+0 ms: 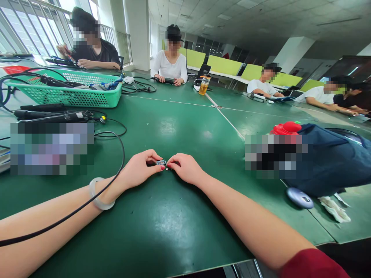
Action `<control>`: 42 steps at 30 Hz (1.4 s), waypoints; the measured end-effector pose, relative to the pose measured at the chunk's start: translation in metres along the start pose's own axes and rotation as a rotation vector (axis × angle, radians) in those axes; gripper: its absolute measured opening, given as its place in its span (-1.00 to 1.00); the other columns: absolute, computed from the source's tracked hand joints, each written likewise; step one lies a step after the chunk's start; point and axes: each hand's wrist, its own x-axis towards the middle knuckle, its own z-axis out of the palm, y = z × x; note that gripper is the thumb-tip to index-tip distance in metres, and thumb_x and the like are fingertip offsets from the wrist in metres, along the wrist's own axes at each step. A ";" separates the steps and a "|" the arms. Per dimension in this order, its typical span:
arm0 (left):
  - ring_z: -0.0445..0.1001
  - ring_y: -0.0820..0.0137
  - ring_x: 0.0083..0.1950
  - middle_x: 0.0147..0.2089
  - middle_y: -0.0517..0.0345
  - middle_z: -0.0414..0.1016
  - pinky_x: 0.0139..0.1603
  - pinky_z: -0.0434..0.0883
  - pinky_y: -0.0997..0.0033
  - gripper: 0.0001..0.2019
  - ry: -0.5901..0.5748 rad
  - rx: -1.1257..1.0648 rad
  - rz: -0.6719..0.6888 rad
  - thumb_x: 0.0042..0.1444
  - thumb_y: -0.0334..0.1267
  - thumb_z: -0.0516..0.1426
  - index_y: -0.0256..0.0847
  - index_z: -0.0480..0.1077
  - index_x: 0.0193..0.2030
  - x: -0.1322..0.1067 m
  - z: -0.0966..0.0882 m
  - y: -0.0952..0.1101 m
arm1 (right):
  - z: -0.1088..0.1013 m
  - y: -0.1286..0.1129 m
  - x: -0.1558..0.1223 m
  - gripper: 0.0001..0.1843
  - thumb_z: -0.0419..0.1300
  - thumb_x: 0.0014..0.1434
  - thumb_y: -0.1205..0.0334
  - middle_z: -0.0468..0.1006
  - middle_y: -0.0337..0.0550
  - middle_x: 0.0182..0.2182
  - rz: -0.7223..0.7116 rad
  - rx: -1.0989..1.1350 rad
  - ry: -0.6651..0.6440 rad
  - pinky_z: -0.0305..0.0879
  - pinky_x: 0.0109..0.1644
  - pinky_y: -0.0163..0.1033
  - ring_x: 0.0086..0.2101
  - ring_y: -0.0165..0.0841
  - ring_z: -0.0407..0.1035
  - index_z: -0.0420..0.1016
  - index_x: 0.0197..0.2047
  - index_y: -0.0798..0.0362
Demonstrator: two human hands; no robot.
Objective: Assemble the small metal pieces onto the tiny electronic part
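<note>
My left hand (pixel 139 168) and my right hand (pixel 185 168) meet on the green table (pixel 162 227), fingertips together. Both pinch a small dark metallic part (pixel 161 163) between them; I cannot make out what it is. The fingers of both hands are curled and closed. A pale bangle (pixel 98 195) circles my left wrist, and a black cable (pixel 72 211) runs across my left forearm.
A green plastic basket (pixel 66 95) with cables stands at the far left, black devices (pixel 49 115) in front of it. A dark blue bag (pixel 327 160) and a computer mouse (pixel 300 197) lie to the right. Several people sit around the far side; a drink bottle (pixel 204 85) stands there.
</note>
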 end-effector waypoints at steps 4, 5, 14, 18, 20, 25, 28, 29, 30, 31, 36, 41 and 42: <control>0.54 0.30 -0.18 -0.24 0.13 0.58 -0.11 0.43 0.29 -0.69 -0.018 -0.005 0.000 -0.04 -0.02 0.23 -0.17 0.40 -0.24 -0.001 0.000 0.001 | -0.008 0.000 -0.008 -0.95 0.23 0.13 0.36 0.47 -0.20 -0.36 -0.032 -0.042 -0.031 0.24 -0.19 -0.31 -0.33 -0.44 0.33 0.54 -0.35 0.08; 0.54 0.30 -0.18 -0.24 0.13 0.58 -0.11 0.43 0.29 -0.69 -0.023 -0.005 0.000 -0.04 -0.02 0.23 -0.17 0.40 -0.24 -0.001 0.000 0.001 | -0.008 0.000 -0.009 -0.94 0.23 0.13 0.37 0.47 -0.20 -0.36 -0.035 -0.056 -0.035 0.24 -0.19 -0.30 -0.33 -0.44 0.33 0.53 -0.36 0.08; 0.53 0.31 -0.14 -0.22 0.17 0.57 -0.07 0.41 0.32 -0.72 -0.061 0.001 -0.016 -0.03 -0.04 0.23 -0.16 0.40 -0.25 -0.001 -0.001 0.004 | -0.004 0.001 -0.007 -0.87 0.16 0.19 0.37 0.47 -0.18 -0.33 0.016 -0.145 0.031 0.24 -0.17 -0.27 -0.29 -0.40 0.35 0.50 -0.38 0.06; 0.52 0.33 -0.15 -0.22 0.19 0.57 -0.10 0.40 0.34 -0.72 -0.091 0.006 -0.054 -0.05 -0.06 0.25 -0.16 0.41 -0.25 -0.001 -0.002 0.005 | -0.007 -0.004 -0.009 -0.87 0.15 0.21 0.33 0.48 -0.21 -0.34 0.066 -0.073 0.226 0.24 -0.19 -0.29 -0.31 -0.42 0.35 0.49 -0.37 0.03; 0.52 0.34 -0.15 -0.24 0.21 0.57 -0.09 0.40 0.35 -0.73 -0.101 -0.002 -0.058 -0.07 -0.09 0.26 -0.16 0.40 -0.27 -0.001 -0.003 0.006 | -0.006 -0.009 -0.011 -0.88 0.16 0.21 0.33 0.49 -0.22 -0.33 0.019 -0.043 0.244 0.25 -0.20 -0.30 -0.32 -0.42 0.35 0.49 -0.36 0.03; 0.51 0.37 -0.20 -0.27 0.25 0.56 -0.14 0.38 0.38 -0.76 -0.112 0.011 -0.044 -0.06 -0.11 0.26 -0.15 0.40 -0.28 -0.001 -0.003 0.005 | -0.001 -0.017 -0.013 -0.88 0.15 0.22 0.33 0.50 -0.21 -0.30 -0.081 -0.033 0.176 0.27 -0.18 -0.31 -0.29 -0.42 0.37 0.50 -0.34 0.03; 0.51 0.37 -0.20 -0.27 0.27 0.56 -0.14 0.38 0.38 -0.76 -0.123 0.018 -0.031 -0.06 -0.11 0.26 -0.15 0.40 -0.28 -0.001 -0.003 0.003 | 0.002 -0.018 -0.012 -0.88 0.15 0.22 0.34 0.51 -0.20 -0.29 -0.085 -0.046 0.150 0.28 -0.16 -0.31 -0.28 -0.41 0.38 0.51 -0.33 0.03; 0.50 0.37 -0.20 -0.26 0.27 0.56 -0.13 0.38 0.38 -0.77 -0.126 0.017 -0.026 -0.06 -0.12 0.27 -0.14 0.40 -0.28 -0.001 -0.003 0.003 | 0.002 -0.018 -0.012 -0.88 0.15 0.22 0.34 0.51 -0.20 -0.29 -0.083 -0.052 0.145 0.29 -0.17 -0.30 -0.28 -0.41 0.38 0.51 -0.32 0.03; 0.50 0.37 -0.19 -0.26 0.27 0.55 -0.12 0.38 0.38 -0.77 -0.127 0.015 -0.020 -0.05 -0.12 0.27 -0.14 0.40 -0.28 -0.001 -0.003 0.002 | 0.002 -0.018 -0.012 -0.87 0.15 0.22 0.34 0.51 -0.20 -0.29 -0.083 -0.059 0.142 0.29 -0.17 -0.30 -0.29 -0.41 0.38 0.52 -0.32 0.03; 0.50 0.37 -0.18 -0.25 0.27 0.55 -0.12 0.38 0.38 -0.77 -0.126 0.013 -0.016 -0.05 -0.13 0.27 -0.14 0.40 -0.28 -0.001 -0.003 0.001 | 0.002 -0.017 -0.011 -0.87 0.15 0.22 0.34 0.51 -0.20 -0.29 -0.084 -0.065 0.143 0.29 -0.17 -0.31 -0.29 -0.41 0.38 0.52 -0.32 0.03; 0.50 0.37 -0.18 -0.26 0.26 0.55 -0.12 0.37 0.38 -0.78 -0.123 0.005 -0.011 -0.05 -0.15 0.27 -0.14 0.40 -0.28 0.000 -0.003 0.000 | 0.004 -0.017 -0.011 -0.87 0.15 0.22 0.33 0.51 -0.19 -0.29 -0.090 -0.077 0.146 0.30 -0.18 -0.31 -0.30 -0.41 0.39 0.52 -0.32 0.03; 0.49 0.37 -0.18 -0.25 0.26 0.55 -0.11 0.37 0.38 -0.79 -0.103 0.004 0.001 -0.04 -0.16 0.26 -0.14 0.42 -0.27 0.000 -0.004 0.002 | 0.004 -0.016 -0.011 -0.85 0.13 0.24 0.30 0.52 -0.18 -0.28 -0.106 -0.058 0.177 0.31 -0.18 -0.30 -0.29 -0.41 0.40 0.54 -0.30 0.03; 0.50 0.37 -0.17 -0.25 0.25 0.55 -0.10 0.38 0.38 -0.79 -0.094 -0.005 0.002 -0.04 -0.16 0.26 -0.15 0.42 -0.26 0.000 -0.004 0.002 | 0.004 -0.015 -0.012 -0.84 0.12 0.24 0.29 0.52 -0.18 -0.28 -0.112 -0.049 0.191 0.31 -0.17 -0.30 -0.28 -0.41 0.40 0.55 -0.28 0.02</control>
